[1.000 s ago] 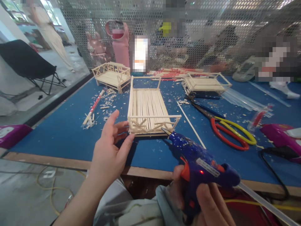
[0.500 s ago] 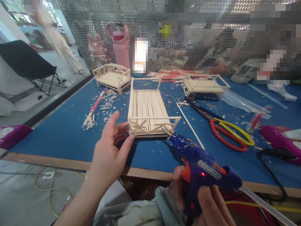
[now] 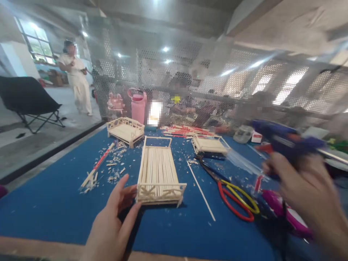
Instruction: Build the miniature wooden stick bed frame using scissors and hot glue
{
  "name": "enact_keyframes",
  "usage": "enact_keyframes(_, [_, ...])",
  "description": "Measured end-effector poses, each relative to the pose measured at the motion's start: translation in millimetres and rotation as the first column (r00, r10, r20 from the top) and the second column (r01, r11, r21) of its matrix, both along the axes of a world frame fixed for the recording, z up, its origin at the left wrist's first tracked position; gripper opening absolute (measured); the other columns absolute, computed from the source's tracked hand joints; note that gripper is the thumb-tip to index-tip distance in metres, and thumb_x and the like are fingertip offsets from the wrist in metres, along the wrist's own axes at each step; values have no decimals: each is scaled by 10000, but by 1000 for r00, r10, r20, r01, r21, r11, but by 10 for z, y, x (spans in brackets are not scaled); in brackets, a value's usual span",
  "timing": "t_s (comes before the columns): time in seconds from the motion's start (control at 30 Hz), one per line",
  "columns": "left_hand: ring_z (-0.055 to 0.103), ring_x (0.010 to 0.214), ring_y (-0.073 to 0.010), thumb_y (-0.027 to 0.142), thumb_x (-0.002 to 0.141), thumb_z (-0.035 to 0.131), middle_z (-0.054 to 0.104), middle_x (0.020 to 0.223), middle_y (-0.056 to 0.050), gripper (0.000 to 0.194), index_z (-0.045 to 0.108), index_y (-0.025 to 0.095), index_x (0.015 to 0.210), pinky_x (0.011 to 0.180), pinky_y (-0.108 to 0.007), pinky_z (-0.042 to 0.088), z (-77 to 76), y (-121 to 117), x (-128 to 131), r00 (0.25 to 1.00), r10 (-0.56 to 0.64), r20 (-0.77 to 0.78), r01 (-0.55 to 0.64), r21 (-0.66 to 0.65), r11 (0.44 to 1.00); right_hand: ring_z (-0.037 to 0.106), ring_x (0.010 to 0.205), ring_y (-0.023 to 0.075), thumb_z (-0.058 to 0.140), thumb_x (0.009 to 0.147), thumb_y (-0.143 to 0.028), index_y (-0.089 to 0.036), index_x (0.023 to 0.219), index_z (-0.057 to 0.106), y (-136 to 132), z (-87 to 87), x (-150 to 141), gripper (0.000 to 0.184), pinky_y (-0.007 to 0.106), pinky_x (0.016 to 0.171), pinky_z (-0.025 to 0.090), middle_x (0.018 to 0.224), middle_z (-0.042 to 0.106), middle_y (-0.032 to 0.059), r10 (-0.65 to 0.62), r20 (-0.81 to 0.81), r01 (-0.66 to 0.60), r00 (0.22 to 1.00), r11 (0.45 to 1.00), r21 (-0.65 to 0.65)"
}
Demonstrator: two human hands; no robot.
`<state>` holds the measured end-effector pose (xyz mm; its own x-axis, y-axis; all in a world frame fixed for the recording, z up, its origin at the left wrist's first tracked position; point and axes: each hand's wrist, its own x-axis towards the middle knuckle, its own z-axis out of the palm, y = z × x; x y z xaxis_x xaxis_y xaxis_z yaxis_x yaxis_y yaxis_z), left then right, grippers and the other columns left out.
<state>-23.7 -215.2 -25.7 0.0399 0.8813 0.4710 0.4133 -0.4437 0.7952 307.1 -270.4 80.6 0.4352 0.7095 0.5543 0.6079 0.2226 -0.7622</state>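
A miniature bed of pale wooden sticks point(image 3: 160, 165) stands upright on the blue table, with crossed sticks in its near end rail. My left hand point(image 3: 115, 217) grips its near left corner between thumb and fingers. To the right, my right hand point(image 3: 301, 181) is closed around the handle of a blue glue gun point(image 3: 285, 141), raised above the table and smeared by motion. The gun's nozzle points left, apart from the bed, and a glue stick extends from its rear. One loose thin stick point(image 3: 201, 190) lies to the right of the bed.
Scissors with red and yellow handles point(image 3: 236, 199) lie right of the bed, near a magenta tool point(image 3: 285, 212). Two more stick models point(image 3: 126, 130) point(image 3: 210, 144) stand farther back. A pink bottle point(image 3: 138, 108) stands by the mesh screen. Another person point(image 3: 77, 79) stands at the back left.
My right hand has lifted the glue gun away from the bed's near rail, up and to the right. My left hand stays at the bed's corner. The camera view has tilted upward.
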Motion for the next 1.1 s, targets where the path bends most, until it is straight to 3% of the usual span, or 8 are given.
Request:
enact_keyframes(0.1, [691, 860, -208, 354, 811, 522, 707, 999, -82, 510, 387, 232, 1288, 755, -316, 581, -1, 3, -10, 1000, -9, -1, 9, 20, 1000, 565, 937, 295, 390, 862, -345, -170, 1163, 510, 663, 241, 278, 369, 407, 779, 412, 1145, 565, 158, -147, 617, 248, 773, 965, -81])
enact_keyframes(0.37, [686, 882, -213, 320, 826, 506, 704, 1012, -68, 490, 381, 254, 1296, 778, -354, 579, 20, -23, -20, 999, -31, -7, 31, -22, 999, 635, 877, 320, 505, 768, -292, -127, 1160, 542, 1567, -176, 475, 427, 402, 728, 463, 1102, 639, 182, 91, 739, 291, 667, 882, -371])
enact_keyframes(0.5, [678, 900, -218, 329, 817, 522, 689, 1039, -89, 514, 382, 223, 1301, 814, -386, 563, 38, -58, -1, 1000, -30, -9, 30, -66, 997, 625, 874, 353, 418, 830, -320, -39, 1167, 501, 1503, -205, 386, 447, 433, 724, 435, 1008, 633, 263, 58, 732, 339, 679, 859, -383])
enact_keyframes(0.63, [665, 926, -213, 340, 822, 532, 670, 1069, -105, 565, 340, 199, 1334, 849, -406, 541, 51, -75, 9, 999, -37, -27, 34, -95, 995, 564, 994, 281, 406, 811, -241, -83, 1174, 459, 1224, -135, 79, 400, 390, 814, 408, 1102, 590, 216, -68, 636, 221, 769, 961, -165])
enact_keyframes(0.73, [658, 937, -211, 332, 820, 538, 654, 1088, -112, 592, 317, 193, 1351, 863, -412, 530, 60, -59, 40, 998, -56, -28, 52, -118, 992, 576, 790, 179, 433, 685, -155, -159, 1113, 460, 868, -148, -329, 429, 311, 684, 453, 967, 626, 110, 204, 382, -137, 901, 971, -195])
enact_keyframes(0.8, [650, 955, -213, 326, 817, 537, 646, 1097, -121, 606, 307, 182, 1359, 865, -409, 527, 69, -36, 77, 997, -72, -10, 70, -136, 988, 567, 776, 171, 442, 657, -158, -182, 1095, 474, 650, -207, -593, 440, 313, 688, 459, 929, 626, 70, 397, 323, -323, 859, 910, -259])
enact_keyframes(1.0, [618, 1023, -223, 312, 800, 527, 615, 1166, -129, 649, 278, 184, 1385, 875, -412, 511, 279, 111, -102, 983, -161, -91, 144, -168, 975, 550, 641, 144, 508, 669, -195, -192, 972, 528, 517, -514, -822, 304, 272, 598, 443, 725, 601, 13, 282, 117, -259, 952, 949, -177])
enact_keyframes(1.1, [627, 956, -232, 331, 764, 550, 651, 1086, -103, 594, 403, 191, 1321, 834, -394, 515, 527, 241, -454, 975, 122, -186, -127, -13, 992, 558, 583, 148, 569, 670, -270, -195, 889, 547, 551, -612, -765, 232, 270, 564, 445, 660, 620, 11, 233, 10, -226, 973, 954, -196])
